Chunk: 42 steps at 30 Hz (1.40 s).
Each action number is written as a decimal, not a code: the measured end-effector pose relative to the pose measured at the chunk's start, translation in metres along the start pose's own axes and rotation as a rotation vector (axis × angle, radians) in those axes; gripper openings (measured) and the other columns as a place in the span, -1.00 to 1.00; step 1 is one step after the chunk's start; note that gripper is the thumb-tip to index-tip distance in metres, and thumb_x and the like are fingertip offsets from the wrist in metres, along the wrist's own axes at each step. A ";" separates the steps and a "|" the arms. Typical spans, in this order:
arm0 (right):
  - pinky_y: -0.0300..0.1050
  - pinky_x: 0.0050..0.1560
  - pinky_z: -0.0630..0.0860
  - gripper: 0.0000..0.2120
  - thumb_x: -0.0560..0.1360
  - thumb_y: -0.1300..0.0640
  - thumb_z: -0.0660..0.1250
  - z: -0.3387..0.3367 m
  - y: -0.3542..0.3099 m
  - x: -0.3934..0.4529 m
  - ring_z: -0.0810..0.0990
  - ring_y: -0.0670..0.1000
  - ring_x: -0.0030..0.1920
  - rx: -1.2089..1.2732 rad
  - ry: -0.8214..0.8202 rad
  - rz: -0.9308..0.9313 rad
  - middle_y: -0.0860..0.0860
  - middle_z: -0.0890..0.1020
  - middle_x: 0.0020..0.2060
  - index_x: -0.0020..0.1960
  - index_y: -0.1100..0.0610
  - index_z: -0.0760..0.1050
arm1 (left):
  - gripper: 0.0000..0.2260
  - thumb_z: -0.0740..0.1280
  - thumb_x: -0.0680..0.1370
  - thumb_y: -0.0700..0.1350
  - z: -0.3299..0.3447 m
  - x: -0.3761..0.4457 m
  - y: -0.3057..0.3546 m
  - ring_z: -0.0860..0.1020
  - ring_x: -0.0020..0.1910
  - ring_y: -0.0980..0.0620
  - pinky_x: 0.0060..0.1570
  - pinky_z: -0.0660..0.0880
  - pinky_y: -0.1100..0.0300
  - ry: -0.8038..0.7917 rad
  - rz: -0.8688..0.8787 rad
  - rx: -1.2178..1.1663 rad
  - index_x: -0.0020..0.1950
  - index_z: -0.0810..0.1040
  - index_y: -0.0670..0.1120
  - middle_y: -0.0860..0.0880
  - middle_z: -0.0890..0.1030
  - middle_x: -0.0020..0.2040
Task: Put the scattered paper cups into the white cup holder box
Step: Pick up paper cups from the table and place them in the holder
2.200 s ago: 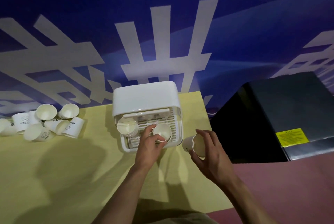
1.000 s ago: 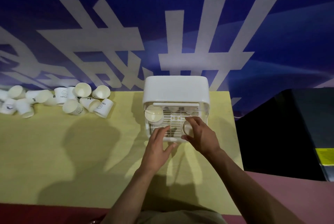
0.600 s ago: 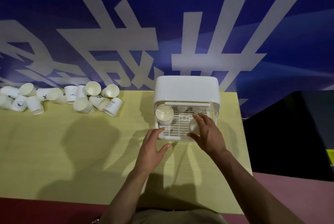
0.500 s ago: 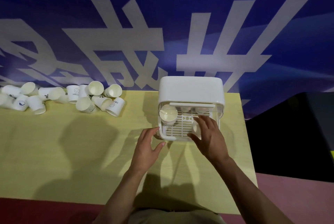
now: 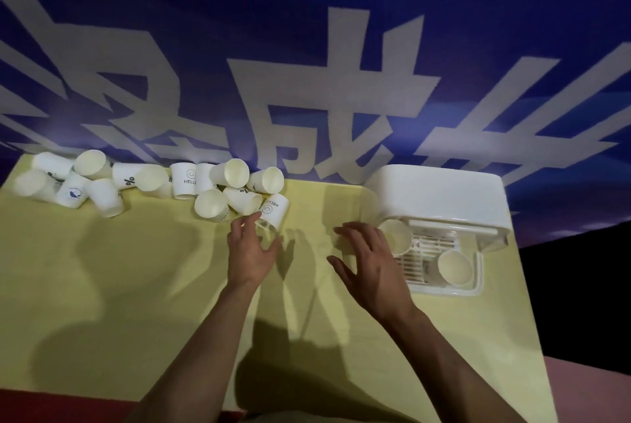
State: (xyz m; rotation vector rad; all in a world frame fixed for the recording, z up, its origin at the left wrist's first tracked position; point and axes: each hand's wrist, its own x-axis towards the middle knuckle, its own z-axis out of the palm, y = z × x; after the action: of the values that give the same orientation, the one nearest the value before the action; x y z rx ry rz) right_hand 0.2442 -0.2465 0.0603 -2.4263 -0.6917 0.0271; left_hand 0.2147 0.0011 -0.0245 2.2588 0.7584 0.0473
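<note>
— Both hands are hanging over the table (image 5: pixel 102 286) right now, nearer to us than the white cup holder box (image 5: pixel 440 193). The right hand (image 5: pixel 372 269) is spreading its fingers just off the box's left front corner, holding nothing.

— And the left hand (image 5: pixel 251 252)?

— Also empty, fingers loose and parting. It's reaching well to the left of the box, its fingertips almost at the "HELLO" cup (image 5: pixel 273 211) lying on its side at the near end of the heap. I can't tell whether they're touching it yet.

— Those look flimsy.

— I'd say so: thin paper, nearly weightless, easy to dent and quick to roll away. I'm thinking a light pinch round the body near the rim, where it's stiffest, would serve best.

— Anything in the box?

— Two cups are sitting mouth-up on its slatted tray: one cup (image 5: pixel 397 236) at the left, under the lid's edge, another cup (image 5: pixel 456 267) toward the front right.

— And farther off?

— The scattered paper cups (image 5: pixel 146 180) are lying tumbled along the table's far edge, far to the left of the box, against the blue banner (image 5: pixel 307 30).
</note>
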 end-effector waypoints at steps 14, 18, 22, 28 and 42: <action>0.03 0.26 0.54 -0.49 0.56 -0.06 0.46 0.081 -0.006 0.106 0.51 0.12 0.27 -0.073 -0.093 0.071 0.06 0.50 0.33 0.43 0.09 0.43 | -0.40 0.53 0.44 -0.06 0.036 0.068 -0.040 0.50 0.19 -0.24 0.20 0.52 -0.09 -0.074 0.051 0.049 0.45 0.44 0.04 -0.12 0.41 0.34; 0.10 0.27 0.53 -0.35 0.55 -0.12 0.42 0.122 0.006 0.154 0.48 0.14 0.28 -0.065 -0.166 0.115 0.12 0.45 0.36 0.55 0.01 0.28 | -0.38 0.53 0.42 -0.14 0.024 0.058 -0.055 0.52 0.21 -0.11 0.19 0.56 -0.06 -0.101 0.205 -0.098 0.45 0.43 0.01 -0.11 0.39 0.28; 0.18 0.18 0.60 -0.27 0.49 -0.14 0.47 0.166 0.013 0.188 0.52 0.21 0.26 -0.098 -0.241 0.161 0.18 0.42 0.37 0.55 0.00 0.27 | -0.40 0.52 0.41 -0.16 0.003 0.044 -0.066 0.50 0.15 -0.05 0.10 0.58 0.01 -0.070 0.223 -0.207 0.44 0.46 -0.05 -0.04 0.34 0.21; 0.23 0.21 0.59 -0.25 0.45 -0.16 0.49 0.211 0.023 0.196 0.49 0.24 0.29 -0.011 -0.262 0.175 0.18 0.39 0.40 0.51 0.06 0.27 | -0.35 0.56 0.41 -0.12 -0.037 0.028 -0.074 0.47 0.19 0.03 0.20 0.49 0.15 -0.077 0.199 -0.229 0.46 0.41 -0.03 0.18 0.31 0.20; 0.04 -0.02 0.61 -0.45 0.55 -0.01 0.48 0.163 0.003 0.142 0.48 0.07 0.06 0.134 -0.016 0.069 0.16 0.46 0.16 0.36 0.21 0.33 | -0.32 0.55 0.44 -0.10 -0.076 -0.008 -0.056 0.44 0.33 0.06 0.24 0.52 -0.11 -0.044 0.149 -0.288 0.49 0.35 0.11 0.14 0.36 0.30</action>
State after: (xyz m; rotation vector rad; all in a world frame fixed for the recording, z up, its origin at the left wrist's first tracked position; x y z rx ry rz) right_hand 0.3392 -0.0892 -0.0541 -2.3220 -0.5937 0.1170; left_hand 0.1607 0.0766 -0.0055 2.0299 0.5226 0.1665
